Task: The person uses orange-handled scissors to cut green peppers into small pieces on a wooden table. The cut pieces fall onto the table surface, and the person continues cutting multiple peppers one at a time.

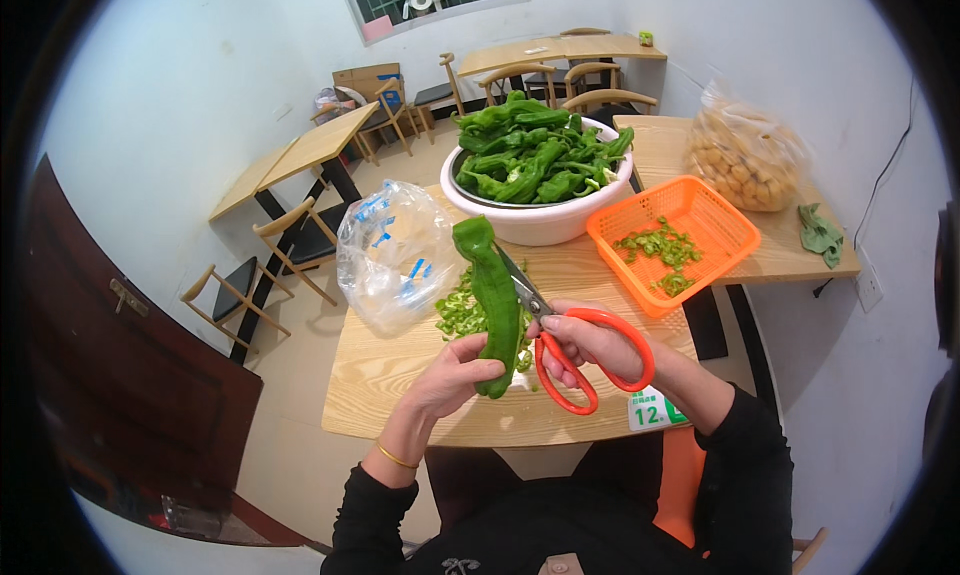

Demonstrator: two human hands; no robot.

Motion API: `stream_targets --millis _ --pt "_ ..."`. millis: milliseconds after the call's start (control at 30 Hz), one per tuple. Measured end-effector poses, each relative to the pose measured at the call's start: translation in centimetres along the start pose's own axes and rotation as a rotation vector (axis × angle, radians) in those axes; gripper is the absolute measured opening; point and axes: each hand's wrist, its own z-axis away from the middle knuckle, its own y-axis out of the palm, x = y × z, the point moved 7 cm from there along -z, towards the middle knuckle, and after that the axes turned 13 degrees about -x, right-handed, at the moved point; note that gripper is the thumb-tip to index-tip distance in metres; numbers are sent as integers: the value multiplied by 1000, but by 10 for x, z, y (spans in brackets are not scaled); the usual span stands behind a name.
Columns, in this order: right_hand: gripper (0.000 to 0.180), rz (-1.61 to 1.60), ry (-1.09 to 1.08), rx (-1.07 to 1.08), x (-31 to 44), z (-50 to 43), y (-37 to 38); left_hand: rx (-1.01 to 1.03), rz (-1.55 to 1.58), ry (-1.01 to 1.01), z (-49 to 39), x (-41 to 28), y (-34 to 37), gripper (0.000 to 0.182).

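My left hand (452, 376) grips a long green pepper (495, 305) near its lower end, holding it upright above the table. In my right hand (589, 342) is a pair of scissors (536, 305) with red handles; the blades lie along the pepper's right side, near its upper half. Behind and below the pepper, a pile of cut green pepper pieces (459, 311) rests on the wooden table (375, 387). More cut pieces lie in an orange plastic basket (727, 233) at the right. Whole green peppers (540, 151) are heaped in a bowl within a pale pink basin (532, 226).
A clear plastic bag (394, 263) lies at the table's left. On the adjoining table at the right are a bag of round tan pieces (742, 158) and a green cloth (820, 234). A numbered card (654, 410) is at the near edge.
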Motion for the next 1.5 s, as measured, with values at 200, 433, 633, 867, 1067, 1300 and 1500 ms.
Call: stream_targets --millis 200,433,633,867,1067,1300,1500 --pt "30 9 -13 -2 -5 2 2 8 11 -36 2 2 -11 45" --pt "30 -86 45 16 -9 -2 -3 15 103 -141 0 10 -8 44" --pt "34 -196 114 85 -9 7 -7 -5 147 -113 0 7 -4 45" --pt "39 -137 82 70 -12 12 -3 -34 152 -108 -2 8 2 45" --pt "37 -118 47 73 1 -2 -18 -42 68 -129 -1 6 -1 38" --pt "39 -92 59 -32 2 -24 -27 -27 53 -130 -12 -14 -7 31" --pt "36 -64 15 -67 15 -30 -33 -48 -76 -123 -26 -25 -12 30"
